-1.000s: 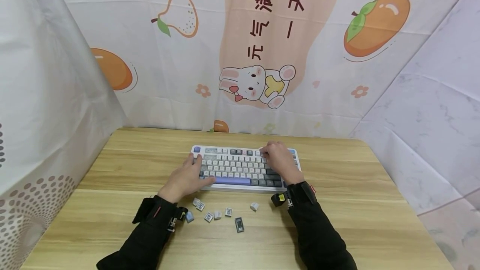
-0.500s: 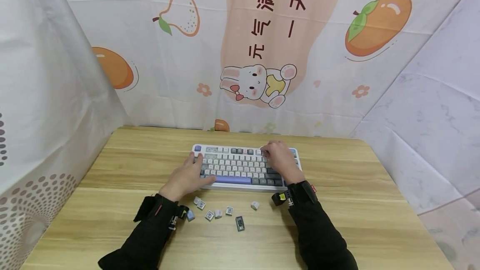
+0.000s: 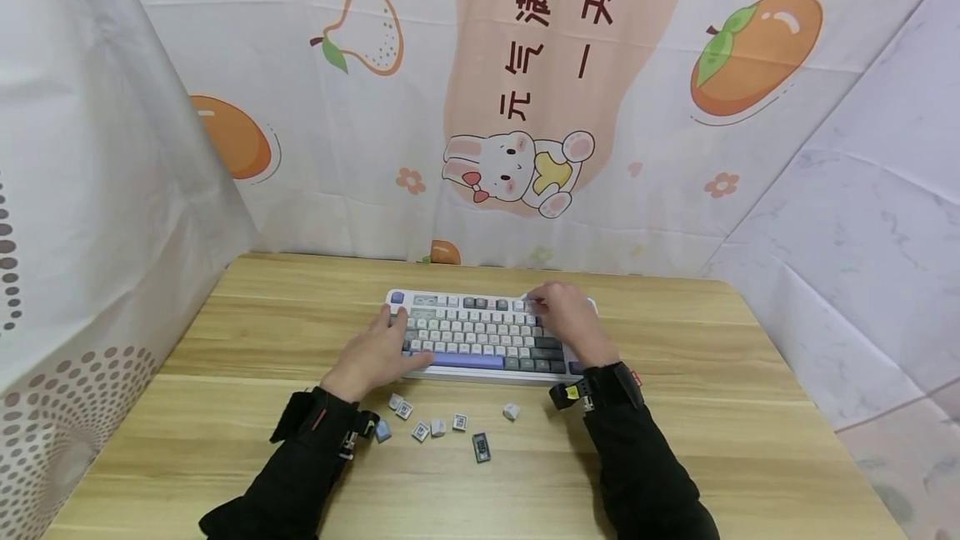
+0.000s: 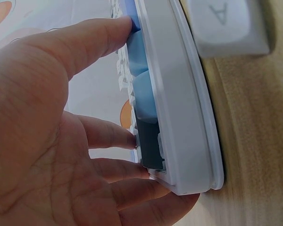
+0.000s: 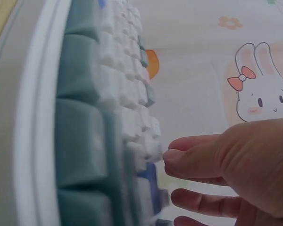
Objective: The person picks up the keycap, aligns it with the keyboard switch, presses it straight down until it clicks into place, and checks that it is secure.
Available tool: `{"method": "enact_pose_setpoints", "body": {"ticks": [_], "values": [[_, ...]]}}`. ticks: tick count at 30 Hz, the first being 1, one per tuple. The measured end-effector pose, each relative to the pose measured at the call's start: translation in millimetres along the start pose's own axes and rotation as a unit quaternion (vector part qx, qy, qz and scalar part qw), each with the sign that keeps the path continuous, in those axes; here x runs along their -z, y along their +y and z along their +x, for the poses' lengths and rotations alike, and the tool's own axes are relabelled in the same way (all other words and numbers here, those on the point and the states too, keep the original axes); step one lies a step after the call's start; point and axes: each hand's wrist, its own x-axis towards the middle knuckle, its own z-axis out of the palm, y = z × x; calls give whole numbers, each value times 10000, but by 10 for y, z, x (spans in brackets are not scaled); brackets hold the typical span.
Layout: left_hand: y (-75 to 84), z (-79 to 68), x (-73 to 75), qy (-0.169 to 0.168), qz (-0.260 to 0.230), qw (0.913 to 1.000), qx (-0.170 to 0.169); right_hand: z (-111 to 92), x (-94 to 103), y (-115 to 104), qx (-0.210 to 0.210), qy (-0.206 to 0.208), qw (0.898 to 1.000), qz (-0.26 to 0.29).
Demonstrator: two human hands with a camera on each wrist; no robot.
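A white-framed keyboard (image 3: 472,373) with white, grey and blue-violet keycaps lies across the middle of the wooden table. My left hand (image 3: 371,357) steadies its left end: the thumb rests on the blue-violet space bar (image 3: 467,361), and in the left wrist view the straight fingers reach over the keys and round the frame's far corner. At the upper right keys, my right hand (image 3: 568,319) bends over the board. In the right wrist view its thumb (image 5: 179,160) and index finger come together at a small white keycap (image 5: 154,148), pinching at its edge.
Several loose keycaps lie in front of the keyboard, among them a blue one (image 3: 383,431) near the left wrist, a white one (image 3: 512,412) to the right and a longer dark grey one (image 3: 482,447). A printed curtain (image 3: 337,148) hangs behind the table.
My right hand and wrist have shifted slightly right along the top row. The left hand holds its place on the keyboard, and the loose keycaps lie as before.
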Motion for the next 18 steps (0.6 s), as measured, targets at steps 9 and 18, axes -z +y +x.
{"method": "enact_pose_setpoints", "body": {"ticks": [9, 18], "values": [[19, -6, 3, -26, -97, 9999, 32, -85, 242, -122, 430, -26, 9990, 110], [30, -27, 16, -12, -161, 9999, 45, -274, 328, -424, 2345, -1206, 9634, 488]]}}
